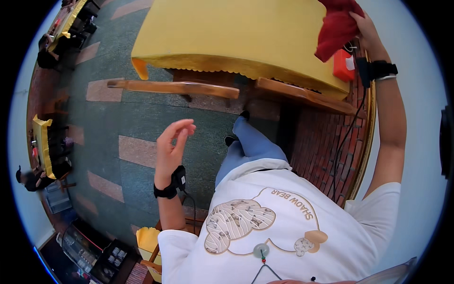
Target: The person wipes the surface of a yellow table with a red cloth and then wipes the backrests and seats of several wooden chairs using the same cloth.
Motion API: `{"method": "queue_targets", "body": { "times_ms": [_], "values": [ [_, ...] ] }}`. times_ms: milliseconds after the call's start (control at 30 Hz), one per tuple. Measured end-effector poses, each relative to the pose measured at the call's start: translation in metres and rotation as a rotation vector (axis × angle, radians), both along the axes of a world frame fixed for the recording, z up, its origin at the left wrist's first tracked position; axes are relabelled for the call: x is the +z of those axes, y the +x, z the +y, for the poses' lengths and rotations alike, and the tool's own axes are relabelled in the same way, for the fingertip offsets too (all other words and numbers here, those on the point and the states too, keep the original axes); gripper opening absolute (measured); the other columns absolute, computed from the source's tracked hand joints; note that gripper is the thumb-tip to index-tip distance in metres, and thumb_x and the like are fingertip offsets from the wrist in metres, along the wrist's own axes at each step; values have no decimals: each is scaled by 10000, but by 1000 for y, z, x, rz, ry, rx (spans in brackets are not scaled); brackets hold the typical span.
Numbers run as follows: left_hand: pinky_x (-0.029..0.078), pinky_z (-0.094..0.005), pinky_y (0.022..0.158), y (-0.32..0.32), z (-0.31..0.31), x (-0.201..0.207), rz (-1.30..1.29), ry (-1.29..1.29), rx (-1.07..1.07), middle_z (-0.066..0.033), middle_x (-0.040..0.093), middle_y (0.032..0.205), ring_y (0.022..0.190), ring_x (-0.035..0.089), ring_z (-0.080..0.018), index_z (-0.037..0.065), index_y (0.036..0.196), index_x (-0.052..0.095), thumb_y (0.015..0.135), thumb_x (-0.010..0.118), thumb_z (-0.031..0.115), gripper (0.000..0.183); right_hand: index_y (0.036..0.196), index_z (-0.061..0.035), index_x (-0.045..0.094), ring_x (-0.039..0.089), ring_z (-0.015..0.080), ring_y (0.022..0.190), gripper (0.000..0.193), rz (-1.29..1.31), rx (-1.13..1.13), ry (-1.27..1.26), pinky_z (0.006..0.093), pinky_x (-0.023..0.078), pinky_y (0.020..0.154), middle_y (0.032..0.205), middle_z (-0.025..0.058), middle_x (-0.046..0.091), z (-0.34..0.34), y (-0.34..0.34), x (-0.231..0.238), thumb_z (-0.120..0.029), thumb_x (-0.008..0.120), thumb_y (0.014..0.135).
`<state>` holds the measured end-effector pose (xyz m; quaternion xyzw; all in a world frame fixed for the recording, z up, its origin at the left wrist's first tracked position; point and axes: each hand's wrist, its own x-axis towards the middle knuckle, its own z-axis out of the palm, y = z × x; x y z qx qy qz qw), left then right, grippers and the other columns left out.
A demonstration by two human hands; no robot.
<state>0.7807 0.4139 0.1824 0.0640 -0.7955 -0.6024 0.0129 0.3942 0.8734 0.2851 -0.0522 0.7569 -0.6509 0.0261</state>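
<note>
Bear-print tee (326, 227) led the outfit!

White and short-sleeved it came, with tan lettering (292, 201) arching above patterned figures (241, 220)! Near the neckline edge, a green disc pendant (261, 250) hung by a red bead. Blue trousers (257, 142), dark shoes (230, 140)! Black straps (165, 191) with boxes (179, 178) and cables (191, 201) circled both wrists (163, 180), plus one pale band (388, 77), right side!

One left grip (171, 146) and one right grip (368, 31), two in all; one red cloth (336, 29); one red tissue box (342, 67); one large yellow-covered surface (227, 34); two wooden chair backs (172, 88) (307, 97); two black wrist straps (165, 191) (383, 70); two dark shoes (244, 114) (230, 140); one green pendant (261, 250); two smaller yellow-draped surfaces (42, 137) (70, 23) far left.
</note>
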Motion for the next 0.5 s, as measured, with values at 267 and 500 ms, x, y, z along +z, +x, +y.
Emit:
{"method": "queue_targets", "body": {
  "times_ms": [267, 500],
  "values": [
    [446, -324, 992, -10, -27, 31, 282, -502, 46, -119, 647, 1194, 1128, 605, -223, 26, 1216, 629, 975, 546, 17, 255, 1209, -6, 578, 693, 257, 918, 297, -57, 49, -331, 386, 582, 821, 1047, 130, 704, -115, -1, 1, 28, 472, 933],
    [434, -342, 1015, -75, -117, 33, 153, -653, 203, -121, 633, 1213, 1147, 593, -253, 24, 1197, 638, 958, 550, 3, 256, 1352, -16, 534, 640, 190, 1059, 426, -173, 79, 144, 337, 505, 947, 1141, 59, 674, -137, -68, -204, -87, 540, 932]
  ]
}}
